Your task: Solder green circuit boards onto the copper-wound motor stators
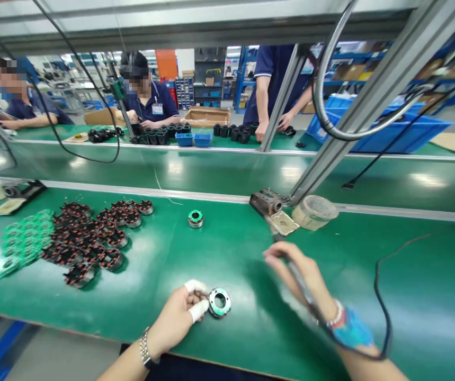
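at the green workbench [429, 296] front, the left hand [175, 317] pinches a metal ring [220, 302], the right hand [306, 275] grips a soldering iron [310, 299]; a loose pinch could drop it.

We're live on a factory floor: long green assembly tables [330, 296], workers in matching navy polos [148, 100], blue bins [394, 132], stocked racks [354, 82] behind!

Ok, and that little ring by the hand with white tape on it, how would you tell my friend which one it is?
Start at the long green workbench and look near its front edge for the left hand, with white tape on two fingers. The metal ring is right at those taped fingertips. Unlike the pile of dark coils, it sits apart, with a round hole in the middle.
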The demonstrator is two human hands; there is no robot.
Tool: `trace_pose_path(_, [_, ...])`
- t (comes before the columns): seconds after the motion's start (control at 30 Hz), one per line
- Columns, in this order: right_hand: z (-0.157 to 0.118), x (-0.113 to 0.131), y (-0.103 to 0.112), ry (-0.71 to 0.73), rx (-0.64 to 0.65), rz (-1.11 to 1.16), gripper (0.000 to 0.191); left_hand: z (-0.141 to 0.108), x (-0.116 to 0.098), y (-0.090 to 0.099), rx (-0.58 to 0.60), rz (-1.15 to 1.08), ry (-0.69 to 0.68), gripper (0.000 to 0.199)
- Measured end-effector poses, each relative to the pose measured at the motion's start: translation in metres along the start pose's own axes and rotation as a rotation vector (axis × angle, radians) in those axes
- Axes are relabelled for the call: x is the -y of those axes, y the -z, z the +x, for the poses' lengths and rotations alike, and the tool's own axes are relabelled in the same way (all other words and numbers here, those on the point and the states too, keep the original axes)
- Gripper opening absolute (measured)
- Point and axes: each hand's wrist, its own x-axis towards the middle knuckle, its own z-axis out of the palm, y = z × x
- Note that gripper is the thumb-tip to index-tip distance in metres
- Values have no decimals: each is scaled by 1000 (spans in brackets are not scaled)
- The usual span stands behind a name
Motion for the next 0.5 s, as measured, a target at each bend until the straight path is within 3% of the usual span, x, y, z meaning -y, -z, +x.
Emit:
trace_pose_path(0.07, [-21,35,-22,140,218,189,30,1,-1,0,4,-12,-18,18])
trace_pose_path(0.17, [-43,63,-49,134,303,310,43,3,-3,-2,15,-2,-60,15])
trace_pose_path(0.33, [-48,61,-66,92,316,325,41,7,-4,4,34,159,-176,10])
trace_pose_path(0.5, [-45,59,-63,96,346,331,42,7,-11,22,151,768,-456,12])
